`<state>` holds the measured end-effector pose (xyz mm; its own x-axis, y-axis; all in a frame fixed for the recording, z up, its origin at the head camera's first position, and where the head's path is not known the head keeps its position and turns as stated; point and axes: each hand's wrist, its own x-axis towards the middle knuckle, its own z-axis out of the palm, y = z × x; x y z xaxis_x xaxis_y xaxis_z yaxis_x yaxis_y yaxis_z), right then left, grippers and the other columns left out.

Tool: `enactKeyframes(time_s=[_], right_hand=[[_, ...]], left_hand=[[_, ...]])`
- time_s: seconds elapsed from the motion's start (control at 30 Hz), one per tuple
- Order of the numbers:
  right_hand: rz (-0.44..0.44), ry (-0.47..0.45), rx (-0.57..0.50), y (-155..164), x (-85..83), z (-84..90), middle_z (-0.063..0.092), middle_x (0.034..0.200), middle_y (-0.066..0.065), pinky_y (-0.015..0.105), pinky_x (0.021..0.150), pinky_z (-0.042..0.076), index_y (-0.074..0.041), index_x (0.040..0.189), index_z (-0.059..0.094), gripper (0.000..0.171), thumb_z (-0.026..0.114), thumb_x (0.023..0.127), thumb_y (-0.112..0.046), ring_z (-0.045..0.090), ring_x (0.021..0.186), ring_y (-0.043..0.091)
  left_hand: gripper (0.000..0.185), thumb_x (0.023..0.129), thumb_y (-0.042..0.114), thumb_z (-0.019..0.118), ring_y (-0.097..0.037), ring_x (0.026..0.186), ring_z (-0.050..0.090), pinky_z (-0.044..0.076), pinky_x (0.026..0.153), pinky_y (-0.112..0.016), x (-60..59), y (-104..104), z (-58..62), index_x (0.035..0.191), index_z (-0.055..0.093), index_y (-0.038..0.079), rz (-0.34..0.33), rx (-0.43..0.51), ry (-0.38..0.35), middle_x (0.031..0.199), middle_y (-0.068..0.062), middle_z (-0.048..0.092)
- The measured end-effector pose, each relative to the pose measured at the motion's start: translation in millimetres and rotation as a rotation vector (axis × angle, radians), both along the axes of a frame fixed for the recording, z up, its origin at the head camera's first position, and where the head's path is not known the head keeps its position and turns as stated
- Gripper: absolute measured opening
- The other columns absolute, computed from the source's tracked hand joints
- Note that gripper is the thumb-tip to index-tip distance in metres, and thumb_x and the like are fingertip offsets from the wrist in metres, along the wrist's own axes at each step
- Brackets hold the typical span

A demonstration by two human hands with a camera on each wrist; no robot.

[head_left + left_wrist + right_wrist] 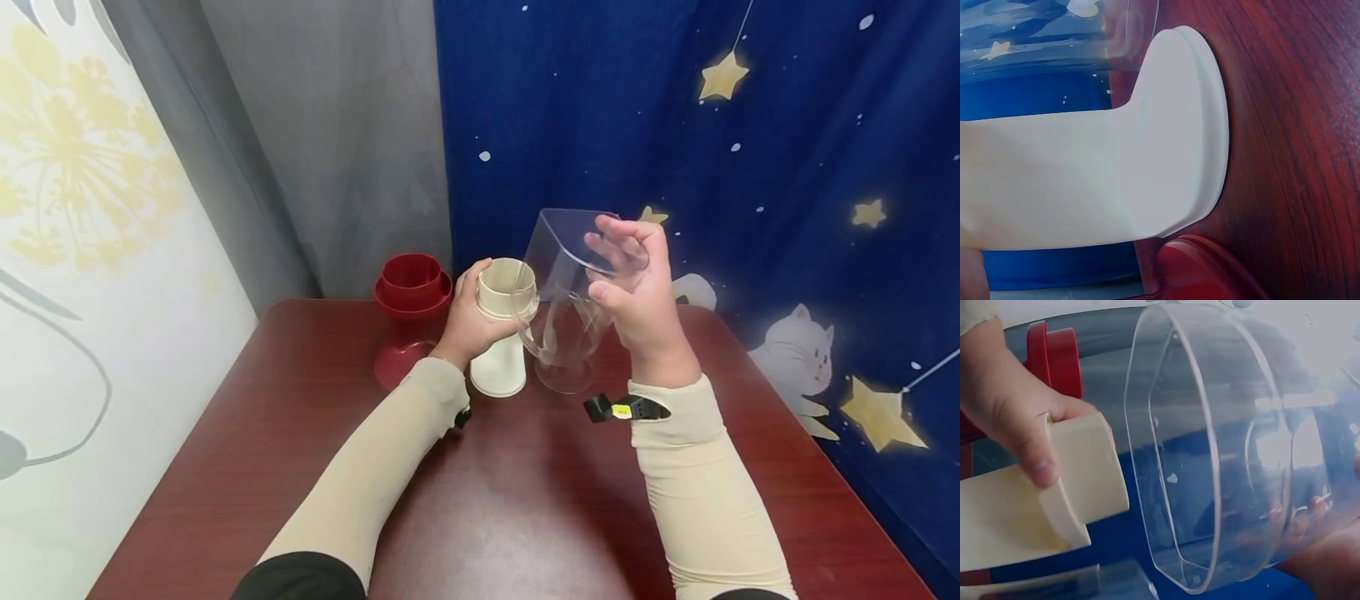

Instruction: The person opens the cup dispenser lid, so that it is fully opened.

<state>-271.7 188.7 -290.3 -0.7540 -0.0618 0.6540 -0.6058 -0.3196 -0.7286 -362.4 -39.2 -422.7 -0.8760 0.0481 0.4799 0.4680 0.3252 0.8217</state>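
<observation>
A cream plastic stand (pixel 498 367) with a round collar on top and a wide foot stands on the table. My left hand (pixel 472 321) grips it just below the collar, thumb and fingers on either side. In the right wrist view the collar (pixel 1088 469) faces the wide rim of a clear plastic container (pixel 1210 450). My right hand (pixel 637 275) holds this container (pixel 566 250) tilted in the air, right of the collar and apart from it. Below it, another clear piece (pixel 566 379) appears to stand on the table, partly hidden.
A red stand (pixel 412 308) of similar shape is left of the cream one, near the far table edge. The dark red wooden table (pixel 495 500) reaches toward me. Behind it hang a grey curtain (pixel 337 150) and a blue star-patterned curtain (pixel 600 100).
</observation>
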Motion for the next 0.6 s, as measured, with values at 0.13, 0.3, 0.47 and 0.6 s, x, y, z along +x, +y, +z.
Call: enactKeyframes(time_s=[0.13, 0.3, 0.47, 0.6], right_hand=[[0.069, 0.032, -0.012, 11.7, 4.9, -8.4, 0.058, 0.148, 0.018, 0.038, 0.104, 0.055, -0.014, 0.129, 0.053, 0.082, 0.104, 0.066, -0.031, 0.058, 0.135, 0.034], [0.134, 0.036, -0.011, 27.2, 9.5, -19.5, 0.059, 0.148, 0.016, 0.038, 0.105, 0.056, -0.011, 0.131, 0.053, 0.076, 0.100, 0.071, -0.016, 0.058, 0.136, 0.033], [0.181, 0.032, -0.005, 39.6, 11.9, -29.8, 0.061, 0.147, 0.014, 0.037, 0.109, 0.054, -0.009, 0.131, 0.053, 0.068, 0.094, 0.077, -0.009, 0.059, 0.137, 0.031], [0.248, 0.037, -0.032, 49.2, 16.2, -36.1, 0.059, 0.149, 0.017, 0.039, 0.113, 0.051, -0.003, 0.132, 0.051, 0.063, 0.088, 0.081, 0.000, 0.057, 0.139, 0.033]], left_hand=[[0.113, 0.065, 0.027, 0.101, -0.027, 0.133, 0.053, 0.054, 0.107, -0.044, 0.0, 0.5, -0.3, 0.158, 0.037, 0.032, 0.006, -0.003, 0.030, 0.159, -0.006, 0.040], [0.117, 0.063, 0.027, 0.103, -0.027, 0.133, 0.053, 0.054, 0.108, -0.044, 0.2, 1.2, -0.7, 0.159, 0.036, 0.030, -0.004, -0.004, 0.011, 0.159, -0.005, 0.039], [0.118, 0.063, 0.025, 0.103, -0.026, 0.134, 0.052, 0.053, 0.109, -0.045, 0.4, 0.6, -0.9, 0.159, 0.035, 0.034, -0.011, 0.009, -0.004, 0.159, -0.005, 0.039], [0.118, 0.063, 0.024, 0.103, -0.026, 0.134, 0.052, 0.054, 0.108, -0.045, 0.3, 1.0, -0.4, 0.159, 0.034, 0.038, -0.016, 0.020, -0.007, 0.160, -0.005, 0.039]])
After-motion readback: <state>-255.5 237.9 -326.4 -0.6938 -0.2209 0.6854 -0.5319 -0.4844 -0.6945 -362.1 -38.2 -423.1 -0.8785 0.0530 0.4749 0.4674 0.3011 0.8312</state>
